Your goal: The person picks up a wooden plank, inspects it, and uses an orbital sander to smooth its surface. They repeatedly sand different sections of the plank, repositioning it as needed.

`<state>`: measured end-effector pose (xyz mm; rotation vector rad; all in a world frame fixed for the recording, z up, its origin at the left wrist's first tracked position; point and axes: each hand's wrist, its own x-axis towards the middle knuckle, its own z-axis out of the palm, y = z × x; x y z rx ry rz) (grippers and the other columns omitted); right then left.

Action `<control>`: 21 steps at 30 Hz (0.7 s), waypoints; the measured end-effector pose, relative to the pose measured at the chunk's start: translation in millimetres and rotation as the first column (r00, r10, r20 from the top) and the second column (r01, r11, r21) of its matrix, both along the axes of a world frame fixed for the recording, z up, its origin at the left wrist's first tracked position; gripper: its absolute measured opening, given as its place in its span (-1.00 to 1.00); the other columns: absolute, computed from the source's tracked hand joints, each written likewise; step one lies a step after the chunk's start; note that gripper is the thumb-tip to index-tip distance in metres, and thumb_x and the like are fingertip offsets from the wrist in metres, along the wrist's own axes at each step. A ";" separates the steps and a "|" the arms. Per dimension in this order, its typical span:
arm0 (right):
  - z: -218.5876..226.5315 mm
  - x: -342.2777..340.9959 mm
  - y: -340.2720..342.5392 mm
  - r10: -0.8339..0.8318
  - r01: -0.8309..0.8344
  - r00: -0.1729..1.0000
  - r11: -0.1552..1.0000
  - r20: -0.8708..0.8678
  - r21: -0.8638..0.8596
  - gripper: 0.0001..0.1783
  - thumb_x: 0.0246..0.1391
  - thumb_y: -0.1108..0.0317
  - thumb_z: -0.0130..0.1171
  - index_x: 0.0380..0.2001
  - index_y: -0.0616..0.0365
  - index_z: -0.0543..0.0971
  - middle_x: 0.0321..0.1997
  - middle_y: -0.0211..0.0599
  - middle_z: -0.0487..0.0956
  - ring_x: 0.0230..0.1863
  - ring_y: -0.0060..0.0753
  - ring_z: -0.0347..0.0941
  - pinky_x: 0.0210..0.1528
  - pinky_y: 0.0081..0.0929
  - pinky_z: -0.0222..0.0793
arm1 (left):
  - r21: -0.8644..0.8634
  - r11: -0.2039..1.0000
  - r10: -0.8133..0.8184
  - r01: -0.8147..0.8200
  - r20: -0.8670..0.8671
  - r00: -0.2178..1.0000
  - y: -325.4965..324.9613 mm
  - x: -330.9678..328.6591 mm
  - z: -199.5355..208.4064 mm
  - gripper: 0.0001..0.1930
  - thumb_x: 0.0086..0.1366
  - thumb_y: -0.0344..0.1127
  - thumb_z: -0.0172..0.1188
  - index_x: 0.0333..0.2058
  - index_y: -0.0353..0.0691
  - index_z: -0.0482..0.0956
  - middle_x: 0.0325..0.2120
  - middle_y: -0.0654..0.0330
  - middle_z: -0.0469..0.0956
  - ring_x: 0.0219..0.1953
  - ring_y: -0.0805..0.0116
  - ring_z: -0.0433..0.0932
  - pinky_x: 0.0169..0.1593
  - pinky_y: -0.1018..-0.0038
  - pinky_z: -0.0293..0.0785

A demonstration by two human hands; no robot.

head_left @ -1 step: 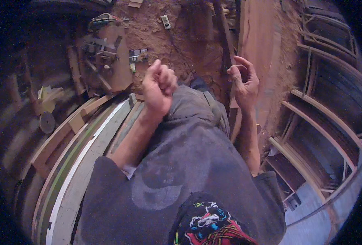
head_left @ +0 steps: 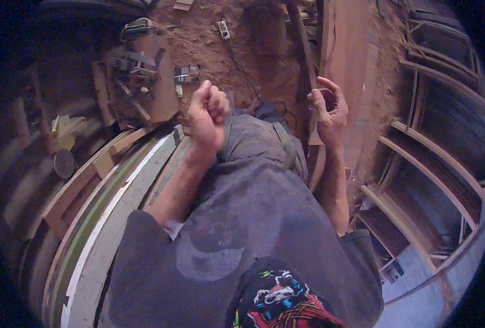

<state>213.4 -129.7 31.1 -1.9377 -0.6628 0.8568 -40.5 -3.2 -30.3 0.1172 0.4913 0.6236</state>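
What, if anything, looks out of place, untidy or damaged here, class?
The white power strip lies on the dusty brown floor, an odd-looking spot for something electrical. Ahead and left of the left hand, loose pieces lie jumbled at different angles on a brown board, which looks untidy. I can't make out any damage.

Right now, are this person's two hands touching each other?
No, the left hand and the right hand are apart, with the trousers showing between them.
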 end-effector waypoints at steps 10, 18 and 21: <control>-84.7 105.2 -44.3 -0.177 0.244 0.911 0.960 0.372 -0.141 -0.34 0.16 0.03 0.43 0.21 0.15 0.52 -0.03 -0.16 0.62 -0.01 -0.28 0.56 0.08 -0.31 0.49 | 0.482 0.854 0.279 0.198 -0.743 0.608 34.1 9.0 25.0 -0.45 0.65 0.00 -0.19 -0.54 -0.17 0.33 -0.65 0.33 0.38 -0.61 0.55 0.25 -0.48 0.43 0.19; -165.3 165.2 -56.1 -0.081 0.426 0.777 0.797 0.624 -0.428 0.20 -0.01 -0.28 0.46 0.47 0.23 0.14 0.42 0.27 0.24 0.48 0.21 0.13 0.50 0.06 0.10 | 0.644 0.700 0.538 0.307 -0.759 0.367 61.4 -29.9 -9.7 -0.46 0.56 -0.10 0.01 -0.63 -0.17 0.17 -0.71 0.38 0.11 -0.61 0.57 0.07 -0.52 0.39 0.02; -228.0 170.0 -110.9 -0.383 0.563 0.647 0.823 0.659 -0.075 0.14 0.06 -0.25 0.42 0.42 0.34 0.18 0.42 0.26 0.25 0.47 0.23 0.14 0.50 0.07 0.09 | 0.638 0.550 0.572 0.539 -0.758 0.313 79.6 -9.0 -0.2 -0.47 0.43 -0.02 0.15 -0.60 -0.23 0.22 -0.69 0.32 0.13 -0.57 0.45 0.18 -0.46 0.32 0.13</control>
